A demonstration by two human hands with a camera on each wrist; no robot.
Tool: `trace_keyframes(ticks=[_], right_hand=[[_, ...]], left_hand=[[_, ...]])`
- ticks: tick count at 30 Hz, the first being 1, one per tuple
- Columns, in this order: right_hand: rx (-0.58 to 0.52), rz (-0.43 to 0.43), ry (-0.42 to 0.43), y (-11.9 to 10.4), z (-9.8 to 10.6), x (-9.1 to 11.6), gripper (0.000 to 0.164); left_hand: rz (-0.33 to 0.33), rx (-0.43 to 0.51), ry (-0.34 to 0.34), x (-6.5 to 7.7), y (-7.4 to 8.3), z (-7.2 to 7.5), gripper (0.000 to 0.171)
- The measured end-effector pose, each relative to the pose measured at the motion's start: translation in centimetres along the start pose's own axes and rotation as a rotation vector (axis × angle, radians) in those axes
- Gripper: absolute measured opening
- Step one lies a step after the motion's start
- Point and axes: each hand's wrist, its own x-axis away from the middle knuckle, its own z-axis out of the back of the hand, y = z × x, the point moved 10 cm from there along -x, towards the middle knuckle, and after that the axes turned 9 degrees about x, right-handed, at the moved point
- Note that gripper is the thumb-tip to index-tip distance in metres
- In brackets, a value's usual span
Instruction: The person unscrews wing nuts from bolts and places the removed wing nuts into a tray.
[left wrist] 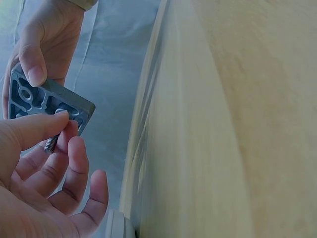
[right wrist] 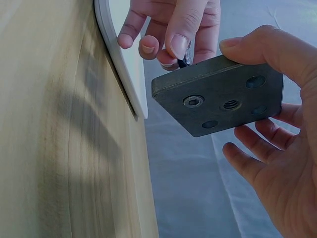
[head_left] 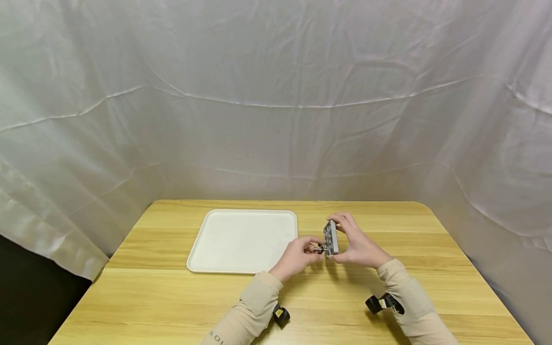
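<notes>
My right hand (head_left: 358, 247) holds a small grey metal plate (head_left: 332, 237) up on edge above the table, thumb on one edge and fingers on the opposite one. In the right wrist view the plate's flat face shows several round holes, and a hex-socket screw head (right wrist: 193, 101) sits in one of them. The screw's threaded shank (left wrist: 51, 144) sticks out from the ribbed face. My left hand (head_left: 297, 256) pinches the shank close to the plate with thumb and index finger, its other fingers loosely bent. A small black piece (right wrist: 183, 63) shows at the pinch, mostly hidden by the fingers.
On the wooden table (head_left: 172, 306), a white rectangular tray (head_left: 243, 239) lies to the left of the hands, its right edge close by the left hand. A pale curtain (head_left: 276, 143) hangs behind the table and along its sides.
</notes>
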Motion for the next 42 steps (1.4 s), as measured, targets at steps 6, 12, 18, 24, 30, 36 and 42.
trace_keyframes(ticks=[6,12,18,24,30,36,42], right_hand=[[-0.004,0.005,0.001,-0.07,-0.06,-0.02,0.087],[-0.004,0.01,0.0,-0.07,-0.1,-0.02,0.087],[-0.009,0.009,-0.003,-0.07,-0.12,-0.04,0.087],[-0.011,0.006,-0.009,0.03,-0.16,-0.02,0.086],[-0.014,0.004,-0.005,0.13,-0.12,0.02,0.087],[-0.007,0.006,0.0,0.11,-0.13,0.02,0.088],[0.006,0.006,0.005,0.04,-0.08,0.03,0.087]], left_hand=[[-0.019,-0.001,-0.008,0.04,0.17,-0.07,0.035],[-0.033,-0.02,-0.008,0.02,0.18,-0.05,0.034],[-0.029,-0.013,-0.011,-0.07,0.06,-0.05,0.033],[-0.03,-0.024,-0.013,-0.09,0.06,-0.12,0.031],[-0.018,-0.032,-0.011,-0.02,-0.01,-0.09,0.026],[-0.015,-0.039,-0.004,0.09,0.04,0.0,0.026],[-0.02,-0.051,0.005,0.06,0.01,0.03,0.024]])
